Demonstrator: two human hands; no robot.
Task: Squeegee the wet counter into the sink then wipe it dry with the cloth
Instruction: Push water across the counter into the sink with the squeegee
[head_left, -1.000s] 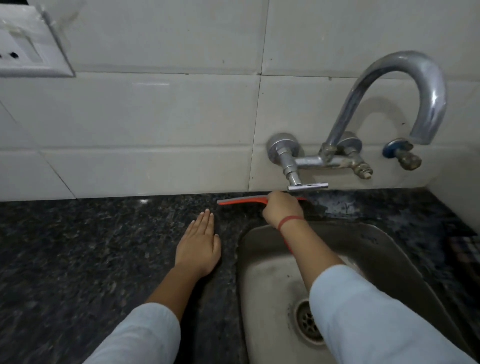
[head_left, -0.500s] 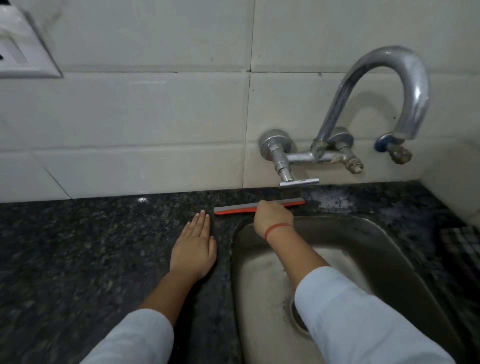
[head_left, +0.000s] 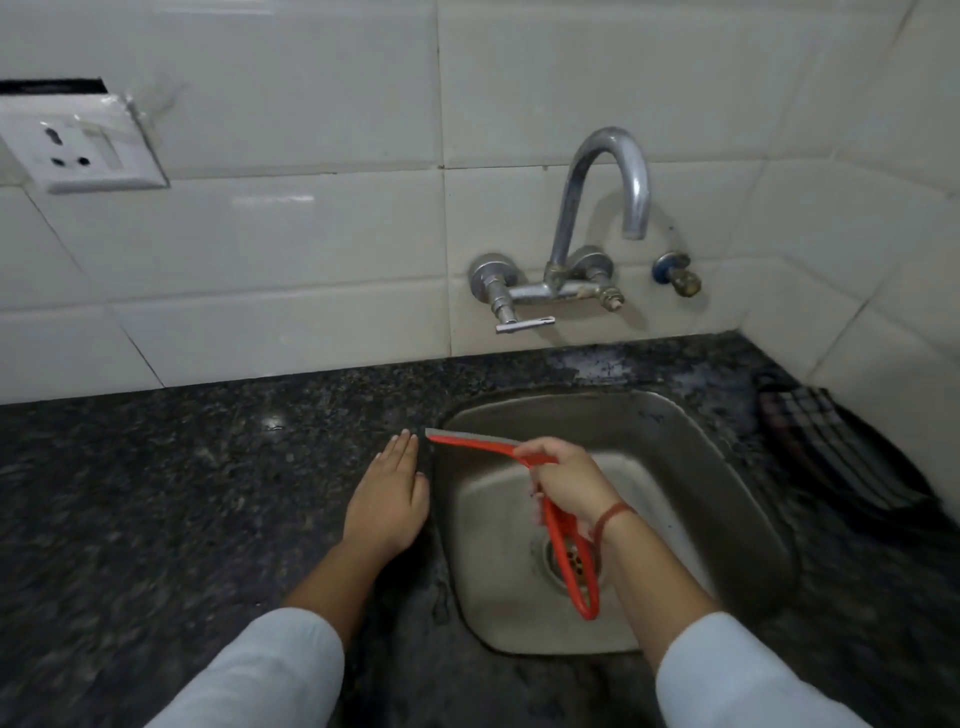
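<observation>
The right hand (head_left: 563, 480) is closed around the neck of the red squeegee (head_left: 524, 470), held over the sink (head_left: 691, 441), while the left hand (head_left: 387, 499) lies flat and open on the counter (head_left: 156, 493), fingers together, just beside the sink's left rim and gripping nothing.

The white tiled wall (head_left: 291, 249) fills the upper half of the view. Below it runs the dark speckled granite counter, with wet, paler patches behind the sink near the wall. The steel sink is set into the counter, its drain (head_left: 571, 564) partly crossed by the squeegee's looped red handle. On the counter to the right of the sink, close to the corner of the wall, lies a dark checked cloth (head_left: 831, 457); its folds are blurred, so how it is bunched is hard to tell.

A curved chrome tap (head_left: 602, 208) stands out from the wall above the sink's back edge. A white socket plate (head_left: 78, 150) sits on the wall at far left. The squeegee's blade points left, its tip at the sink's left rim, very near the left fingertips (head_left: 405, 439). A red thread band (head_left: 613, 517) circles the right wrist.
</observation>
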